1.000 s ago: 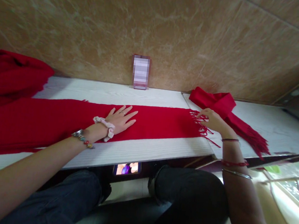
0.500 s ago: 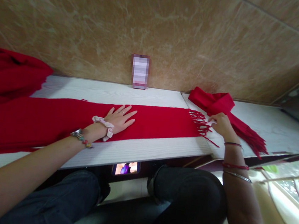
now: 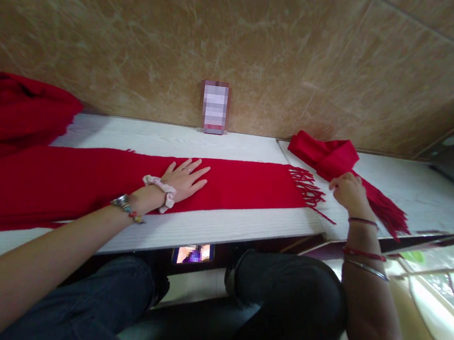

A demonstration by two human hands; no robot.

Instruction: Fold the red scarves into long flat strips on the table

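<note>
A long red scarf (image 3: pixel 245 185) lies flat along the white wood-grain tabletop, its loose fringe (image 3: pixel 308 188) spread at the right end. Resting on its middle with fingers spread is my left hand (image 3: pixel 185 179), pressed palm down. My right hand (image 3: pixel 350 192) is closed, just right of the fringe and apart from it; its fingertips are curled in, hiding whatever may be between them. Behind that hand, a second red scarf (image 3: pixel 322 153) lies folded over, its fringed end (image 3: pixel 392 214) pointing toward the front right.
Bunched red cloth (image 3: pixel 18 107) is heaped at the left. A phone (image 3: pixel 215 106) with a blurred screen leans on the brown marbled wall (image 3: pixel 143 42). Below the table edge, another lit phone screen (image 3: pixel 194 254) shows near my knees. A metal railing (image 3: pixel 435 273) stands at the right.
My right hand has moved a little to the right, away from the fringe. My left hand stays flat on the scarf, and the view has shifted slightly.
</note>
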